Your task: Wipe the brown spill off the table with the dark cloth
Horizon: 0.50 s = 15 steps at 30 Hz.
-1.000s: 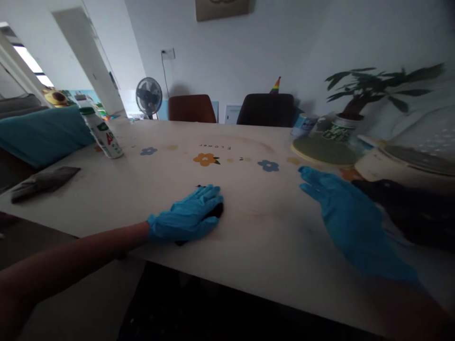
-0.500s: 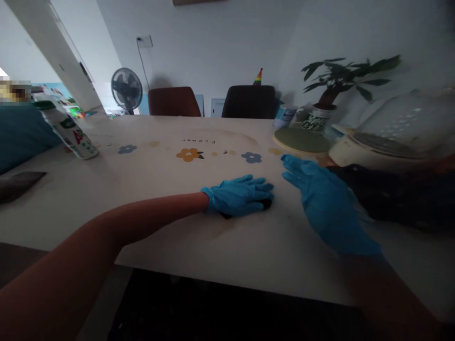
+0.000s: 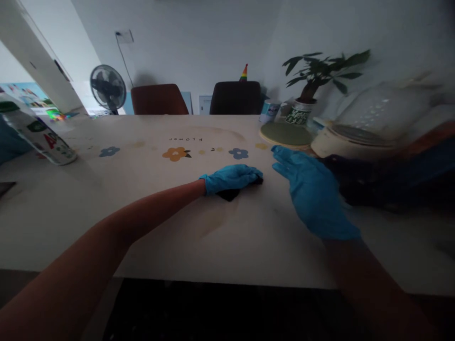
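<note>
My left hand (image 3: 232, 178), in a blue glove, presses on a black cloth (image 3: 229, 194) against the white tabletop (image 3: 149, 246). Its fingers bend over the cloth, which shows beneath the palm and past the fingertips. A faint brownish smear (image 3: 212, 223) lies on the table just in front. To the right, my gloved right hand (image 3: 313, 196) holds nothing, its fingers stretched out toward the far side of the table. Whether it touches the tabletop I cannot tell. Printed flowers, an orange one (image 3: 176, 154) and a blue one (image 3: 238, 153), lie beyond my left hand.
A white spray can or bottle with a green cap (image 3: 44, 139) stands at the left. Along the right are a round green mat (image 3: 284, 133), a potted plant (image 3: 301, 112), a tin (image 3: 269, 111) and a dish under a clear dome (image 3: 355, 142). Chairs (image 3: 159, 99) and a fan (image 3: 107, 87) are behind.
My left hand has slid the black cloth away from me across the table, uncovering more of the smear. My view has shifted; the right hand stays outstretched.
</note>
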### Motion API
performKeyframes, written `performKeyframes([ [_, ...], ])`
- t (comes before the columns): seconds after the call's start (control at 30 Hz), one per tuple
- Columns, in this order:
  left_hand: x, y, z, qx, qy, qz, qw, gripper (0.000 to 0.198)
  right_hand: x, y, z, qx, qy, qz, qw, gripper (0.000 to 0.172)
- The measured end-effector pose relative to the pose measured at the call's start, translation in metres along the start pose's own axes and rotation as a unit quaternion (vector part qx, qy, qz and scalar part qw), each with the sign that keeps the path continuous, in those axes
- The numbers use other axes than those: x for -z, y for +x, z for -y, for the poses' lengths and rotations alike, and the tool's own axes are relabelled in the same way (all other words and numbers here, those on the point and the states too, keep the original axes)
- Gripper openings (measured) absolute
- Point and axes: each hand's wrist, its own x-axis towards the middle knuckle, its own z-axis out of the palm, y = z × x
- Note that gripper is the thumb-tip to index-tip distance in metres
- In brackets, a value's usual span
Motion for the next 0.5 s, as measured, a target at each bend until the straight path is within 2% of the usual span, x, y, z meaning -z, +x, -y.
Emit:
performKeyframes([
  [0.07, -0.010, -0.002, -0.008, -0.040, -0.026, 0.019, 0.999, 0.051, 0.001, 0.003, -0.004, 0.008, 0.016, -0.022, 1.000, 0.026],
  [0.17, -0.023, 0.002, -0.030, -0.088, -0.005, 0.042, 0.995, 0.048, 0.005, 0.005, -0.006, 0.023, 0.011, -0.028, 0.999, 0.021],
  [0.33, -0.034, 0.010, -0.061, -0.107, 0.084, 0.148, 0.980, 0.040, 0.009, 0.003, 0.000, 0.032, -0.032, -0.031, 0.999, 0.022],
  [0.4, -0.032, 0.001, -0.066, -0.109, 0.120, 0.167, 0.972, 0.037, 0.010, 0.003, 0.001, 0.033, -0.046, -0.026, 0.998, 0.022],
  [0.5, -0.019, -0.029, -0.067, -0.099, 0.137, 0.184, 0.968, 0.034, 0.010, 0.004, -0.001, 0.033, -0.035, -0.025, 0.999, 0.022],
])
